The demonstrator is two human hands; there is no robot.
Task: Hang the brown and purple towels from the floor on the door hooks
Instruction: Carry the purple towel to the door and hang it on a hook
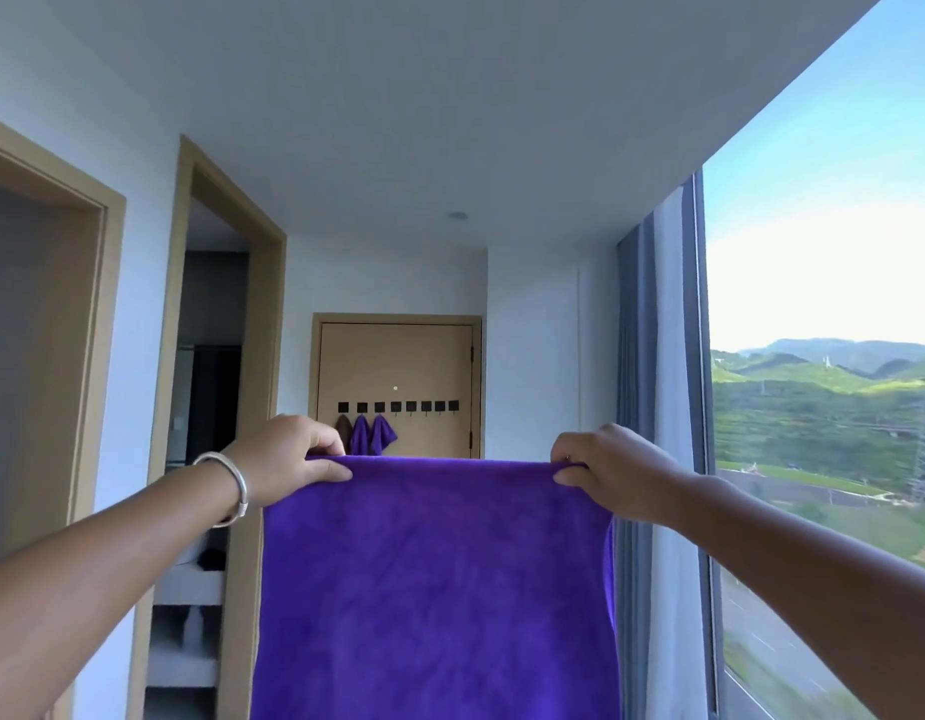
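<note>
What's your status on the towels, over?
Left hand and right hand pinch purple towel by its top corners. Door hooks: three leftmost taken, five free. Nothing visible in the way.

Below the fingers (pixel 322 452), the held purple towel (pixel 434 589) runs off the bottom edge and hides the door's (pixel 398 356) lower half; the hooks (pixel 398 406) beyond are too small to make out.

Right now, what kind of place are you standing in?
Probably an apartment hallway: a closed door with a row of hooks at the far end, doorways on the left, and a curtained floor-length window on the right.
</note>
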